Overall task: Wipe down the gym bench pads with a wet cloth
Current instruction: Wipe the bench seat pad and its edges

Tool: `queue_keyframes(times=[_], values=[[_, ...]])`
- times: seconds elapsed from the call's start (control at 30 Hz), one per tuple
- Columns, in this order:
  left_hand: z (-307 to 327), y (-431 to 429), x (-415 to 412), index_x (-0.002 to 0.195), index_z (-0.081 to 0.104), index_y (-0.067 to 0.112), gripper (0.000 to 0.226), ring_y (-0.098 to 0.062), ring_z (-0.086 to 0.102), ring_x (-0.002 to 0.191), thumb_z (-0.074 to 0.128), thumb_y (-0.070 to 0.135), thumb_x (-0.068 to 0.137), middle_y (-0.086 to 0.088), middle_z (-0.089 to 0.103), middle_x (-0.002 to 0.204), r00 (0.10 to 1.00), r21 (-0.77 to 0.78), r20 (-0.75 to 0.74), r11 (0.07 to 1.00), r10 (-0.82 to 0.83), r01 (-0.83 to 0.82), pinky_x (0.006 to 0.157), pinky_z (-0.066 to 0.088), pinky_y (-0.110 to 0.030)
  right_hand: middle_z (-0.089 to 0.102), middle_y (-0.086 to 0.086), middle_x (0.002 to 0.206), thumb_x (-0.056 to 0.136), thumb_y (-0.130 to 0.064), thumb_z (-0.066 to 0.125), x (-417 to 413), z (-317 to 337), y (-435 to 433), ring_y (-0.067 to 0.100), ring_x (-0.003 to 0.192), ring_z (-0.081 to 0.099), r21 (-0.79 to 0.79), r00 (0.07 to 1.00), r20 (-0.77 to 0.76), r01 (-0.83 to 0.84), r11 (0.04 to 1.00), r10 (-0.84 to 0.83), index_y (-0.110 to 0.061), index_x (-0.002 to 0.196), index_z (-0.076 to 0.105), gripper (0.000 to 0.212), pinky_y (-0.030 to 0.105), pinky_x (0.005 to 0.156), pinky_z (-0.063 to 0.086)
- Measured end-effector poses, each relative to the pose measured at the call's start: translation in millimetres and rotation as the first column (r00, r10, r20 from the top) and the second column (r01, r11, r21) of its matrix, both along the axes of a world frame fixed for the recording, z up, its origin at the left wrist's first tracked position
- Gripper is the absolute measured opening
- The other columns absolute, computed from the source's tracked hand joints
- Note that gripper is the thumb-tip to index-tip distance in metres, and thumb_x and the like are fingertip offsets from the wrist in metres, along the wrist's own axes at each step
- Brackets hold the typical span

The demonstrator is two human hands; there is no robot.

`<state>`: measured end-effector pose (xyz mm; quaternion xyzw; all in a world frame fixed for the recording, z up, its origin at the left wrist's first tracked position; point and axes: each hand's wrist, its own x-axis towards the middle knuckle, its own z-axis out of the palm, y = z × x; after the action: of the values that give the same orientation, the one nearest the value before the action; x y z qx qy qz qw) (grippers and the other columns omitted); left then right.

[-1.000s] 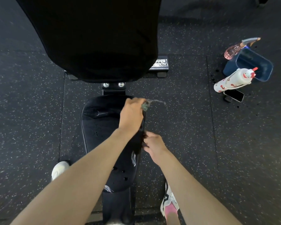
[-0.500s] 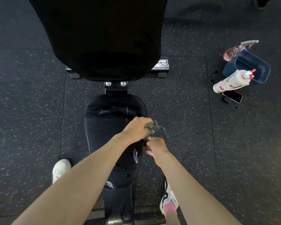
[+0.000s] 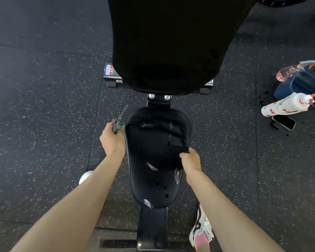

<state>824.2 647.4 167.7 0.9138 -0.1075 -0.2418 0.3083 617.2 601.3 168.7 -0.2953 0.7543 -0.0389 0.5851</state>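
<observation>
Left hand clenches wet cloth against seat pad left edge | right hand grips right edge | seat streaked wet, partly wiped | back pad looks dry, likely outstanding

Both bare forearms reach forward and down. The left hand is fisted, knuckles up — fingers curled tight around a bunched cloth. The right hand is curled too, fingertips pinching the seat pad's edge.
</observation>
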Motion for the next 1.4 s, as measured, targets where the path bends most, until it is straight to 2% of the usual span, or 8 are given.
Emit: queue_keyframes(times=[0.33,0.43,0.63,0.77,0.93,1.2,1.33,1.4], values=[[-7,-7,-40,0.115,0.061,0.007,0.037,-0.028,0.046,0.101,0.043,-0.007,0.085,-0.010,0.062,0.106,0.931,0.139,0.205,0.950,-0.304,0.279,0.070,0.034,-0.030,0.044,0.008,0.146,0.095,0.003,0.042,-7,-6,3,0.027,0.130,0.044,-0.014,1.000,-0.004,-0.006,1.000,0.006,-0.014,0.149,0.031,0.058,0.032,0.101,0.036],[-6,-17,-80,0.122,0.058,0.008,0.043,-0.027,0.044,0.105,0.045,-0.008,0.084,-0.009,0.061,0.108,0.833,0.160,0.192,0.854,-0.519,0.496,0.071,0.040,-0.032,0.046,0.007,0.144,0.095,0.002,0.043,-10,-7,2,0.026,0.129,0.045,0.004,1.000,0.020,-0.016,1.000,0.016,-0.013,0.149,0.032,0.057,0.032,0.103,0.036],[-5,-30,-99,0.124,0.057,0.008,0.040,-0.025,0.046,0.105,0.052,-0.004,0.087,-0.008,0.061,0.107,0.743,0.064,0.108,0.750,-0.661,0.658,0.079,0.048,-0.035,0.051,0.007,0.138,0.096,0.003,0.041,-17,0,-1,0.025,0.128,0.047,0.040,0.997,0.072,0.024,0.999,-0.027,-0.014,0.145,0.039,0.052,0.032,0.102,0.039],[-6,-24,-75,0.116,0.064,0.010,0.028,-0.021,0.058,0.098,0.057,0.004,0.090,-0.004,0.067,0.104,0.818,-0.101,0.076,0.811,-0.571,0.576,0.086,0.050,-0.032,0.051,0.008,0.140,0.095,0.003,0.042,-15,-3,0,0.025,0.127,0.049,0.040,0.997,0.074,0.034,0.999,-0.037,-0.015,0.144,0.040,0.052,0.040,0.110,0.038],[1,-14,-49,0.120,0.059,0.008,0.031,-0.023,0.049,0.108,0.049,0.002,0.092,-0.005,0.061,0.110,0.898,0.011,0.143,0.908,-0.415,0.418,0.080,0.033,-0.020,0.046,0.008,0.145,0.096,0.001,0.043,-17,-3,-1,0.025,0.131,0.044,0.064,0.996,0.079,0.047,0.997,-0.052,-0.016,0.146,0.038,0.054,0.043,0.113,0.034],[-9,-31,-118,0.127,0.055,0.007,0.042,-0.024,0.046,0.103,0.049,-0.005,0.088,-0.007,0.061,0.107,0.844,0.080,0.149,0.857,-0.515,0.509,0.074,0.042,-0.030,0.062,0.010,0.124,0.093,0.005,0.040,-24,-5,0,0.028,0.117,0.057,0.059,0.983,0.161,0.076,0.995,-0.085,-0.011,0.135,0.052,0.046,0.041,0.105,0.043],[-9,-45,-157,0.127,0.055,0.008,0.043,-0.023,0.046,0.101,0.047,-0.007,0.087,-0.006,0.061,0.105,0.798,0.049,0.115,0.806,-0.591,0.590,0.071,0.037,-0.027,0.066,0.024,0.114,0.092,0.005,0.035,-31,-1,-2,0.029,0.089,0.056,0.072,0.969,0.238,0.058,0.996,-0.073,-0.019,0.097,0.067,0.041,0.052,0.100,0.045],[-10,-49,-173,0.128,0.055,0.008,0.043,-0.023,0.046,0.101,0.046,-0.007,0.089,-0.007,0.061,0.104,0.762,0.051,0.116,0.770,-0.637,0.635,0.071,0.039,-0.027,0.068,0.019,0.112,0.097,-0.004,0.037,-35,2,-3,0.031,0.096,0.061,0.081,0.957,0.275,0.072,0.994,-0.092,-0.021,0.094,0.068,0.036,0.055,0.104,0.040]])
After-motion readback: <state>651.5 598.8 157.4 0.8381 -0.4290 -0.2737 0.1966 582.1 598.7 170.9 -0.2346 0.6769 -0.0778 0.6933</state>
